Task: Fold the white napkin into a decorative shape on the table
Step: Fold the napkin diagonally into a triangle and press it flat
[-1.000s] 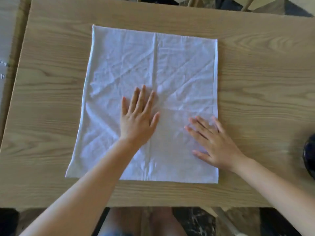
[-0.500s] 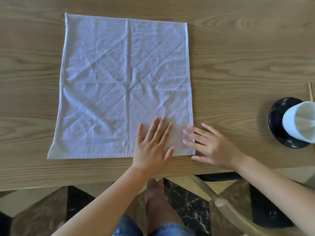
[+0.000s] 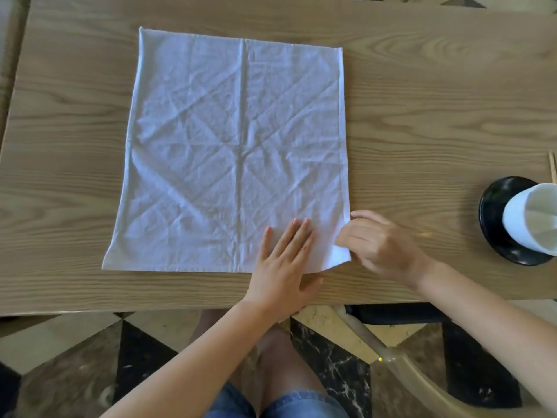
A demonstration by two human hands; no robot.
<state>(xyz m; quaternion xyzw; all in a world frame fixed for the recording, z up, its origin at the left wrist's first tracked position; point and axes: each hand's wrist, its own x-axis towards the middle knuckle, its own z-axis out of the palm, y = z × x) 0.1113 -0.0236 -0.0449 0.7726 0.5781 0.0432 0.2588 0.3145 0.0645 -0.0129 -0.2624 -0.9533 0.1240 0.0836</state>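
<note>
The white napkin [image 3: 235,152] lies spread flat on the wooden table [image 3: 437,110], creased with a vertical centre line and several diagonals. My left hand [image 3: 283,263] rests flat, fingers together, on the napkin near its near right corner, with the palm over the table's front strip. My right hand [image 3: 376,245] is curled at the napkin's right edge and pinches the near right corner, which is lifted slightly off the table.
A white cup [image 3: 533,218] stands on a black saucer [image 3: 494,218] at the table's right edge. Thin chopsticks [image 3: 552,170] lie beyond it. Below the table's front edge are my knees and a chair arm [image 3: 391,360].
My left hand slid from the napkin's middle down toward its near right corner. My right hand went from flat on the cloth to pinching that corner. The view shifted.
</note>
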